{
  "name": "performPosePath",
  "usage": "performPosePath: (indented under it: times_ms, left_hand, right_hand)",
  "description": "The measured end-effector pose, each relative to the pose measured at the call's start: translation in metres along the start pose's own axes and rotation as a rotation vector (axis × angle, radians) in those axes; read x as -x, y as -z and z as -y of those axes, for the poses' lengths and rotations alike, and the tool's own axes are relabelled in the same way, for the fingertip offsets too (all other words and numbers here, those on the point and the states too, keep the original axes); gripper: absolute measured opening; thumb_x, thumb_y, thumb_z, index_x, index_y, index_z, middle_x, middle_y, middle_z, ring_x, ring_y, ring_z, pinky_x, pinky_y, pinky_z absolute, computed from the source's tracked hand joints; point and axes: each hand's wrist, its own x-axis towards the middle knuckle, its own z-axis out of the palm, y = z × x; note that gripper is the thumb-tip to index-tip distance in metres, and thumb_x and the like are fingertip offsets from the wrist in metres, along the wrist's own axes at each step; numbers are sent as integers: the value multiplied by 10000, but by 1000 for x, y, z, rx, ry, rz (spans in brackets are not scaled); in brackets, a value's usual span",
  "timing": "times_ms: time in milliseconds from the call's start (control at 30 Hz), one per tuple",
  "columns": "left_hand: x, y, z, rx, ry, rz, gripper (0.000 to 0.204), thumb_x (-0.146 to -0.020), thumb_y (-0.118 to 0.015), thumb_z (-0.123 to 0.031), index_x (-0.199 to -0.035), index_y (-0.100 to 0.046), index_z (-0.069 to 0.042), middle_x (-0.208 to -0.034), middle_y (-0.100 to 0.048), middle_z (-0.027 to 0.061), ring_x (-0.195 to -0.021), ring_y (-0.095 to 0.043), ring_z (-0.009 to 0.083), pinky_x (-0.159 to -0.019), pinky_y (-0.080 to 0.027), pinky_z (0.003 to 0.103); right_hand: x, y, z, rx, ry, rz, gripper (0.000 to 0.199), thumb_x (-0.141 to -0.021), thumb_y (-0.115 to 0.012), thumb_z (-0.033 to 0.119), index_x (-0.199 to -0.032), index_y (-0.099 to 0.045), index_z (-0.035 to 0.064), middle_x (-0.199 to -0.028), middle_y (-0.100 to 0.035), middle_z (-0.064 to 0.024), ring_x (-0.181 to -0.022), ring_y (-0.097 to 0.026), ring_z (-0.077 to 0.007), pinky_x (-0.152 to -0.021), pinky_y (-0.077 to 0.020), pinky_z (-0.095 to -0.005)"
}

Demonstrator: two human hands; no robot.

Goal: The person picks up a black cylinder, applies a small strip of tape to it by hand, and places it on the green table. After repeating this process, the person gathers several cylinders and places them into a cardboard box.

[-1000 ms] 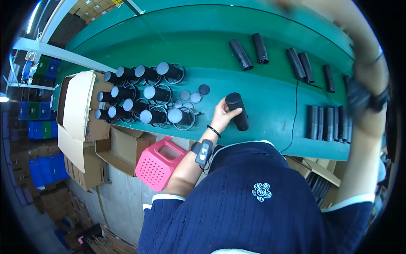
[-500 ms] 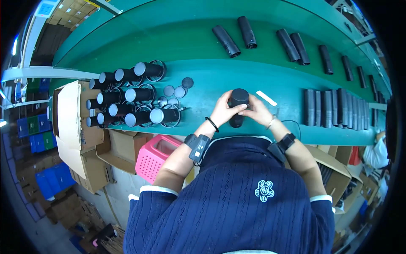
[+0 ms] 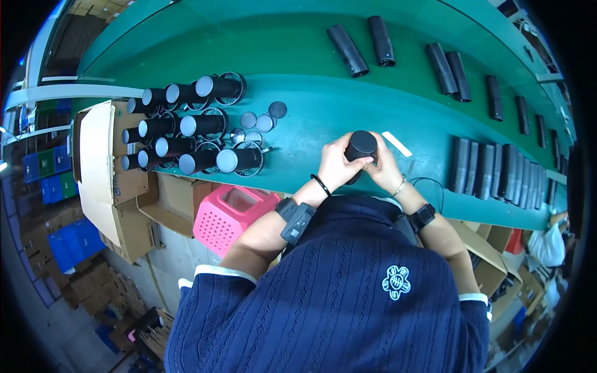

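A black cylinder (image 3: 362, 144) with a round, flat end facing up is gripped between my two hands over the green workbench, near its front edge. My left hand (image 3: 336, 163) wraps its left side, thumb laid across the front. From the right, my right hand (image 3: 385, 166) closes on it, its thumb meeting the left one. The cylinder's lower part shows below my fingers. Just right of my hands lies a white strip (image 3: 397, 143). Several loose round discs (image 3: 264, 123) lie on the bench to the left, some dark and some grey.
Black cylinders with grey ends and wire rings (image 3: 200, 125) lie in rows at the left. Black tubes (image 3: 488, 171) line up at the right, and more tubes (image 3: 347, 51) lie on the raised strip behind. A pink plastic basket (image 3: 227, 217) and cardboard boxes (image 3: 165, 205) stand below the bench.
The view has shifted slightly, so the bench items appear displaced. Both hands still grip the cylinder, whose top now leans a little more toward the camera.
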Motion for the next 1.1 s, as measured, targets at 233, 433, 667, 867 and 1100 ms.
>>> performPosePath:
  times_ms: [233,433,667,867,1100]
  left_hand:
    - [-1,3,11,199,69,46,617,-690,-837,-161,-1208,-558,21,-1036,-660,141,-934,-648,189,-784,-537,319]
    - [-4,5,3,83,-4,1,628,-692,-816,-260,-1191,-537,0,-1020,-592,194,-984,-587,350,-856,-477,404]
    - [1,8,-4,-14,-7,18,553,-657,-852,-177,-1128,-610,-15,-1023,-631,143,-948,-619,261,-808,-508,367]
    - [-2,3,-5,-67,-86,-87,505,-598,-831,-190,-1022,-630,0,-925,-630,162,-842,-634,326,-745,-518,386]
    - [-18,27,-30,-325,-85,53,482,-603,-831,-226,-1000,-660,-14,-976,-649,188,-858,-649,348,-761,-535,405]
  right_hand:
    - [-11,7,-4,-276,-50,126,741,-728,-747,-29,-1369,-393,86,-1270,-515,-85,-1219,-498,-205,-1008,-420,-355]
    - [-14,16,12,-330,-125,212,798,-704,-804,36,-1386,-393,90,-1305,-465,-71,-1280,-428,-204,-1068,-376,-370]
    - [-6,1,5,-8,11,9,617,-747,-718,-6,-1302,-456,50,-1219,-519,-118,-1137,-557,-243,-927,-492,-347]
    - [-6,6,8,20,-13,60,595,-776,-656,-64,-1314,-414,16,-1222,-501,-96,-1172,-525,-195,-963,-476,-326]
    - [-14,4,2,-237,61,-36,566,-725,-693,-51,-1250,-504,45,-1166,-561,-142,-1069,-592,-257,-894,-504,-344]
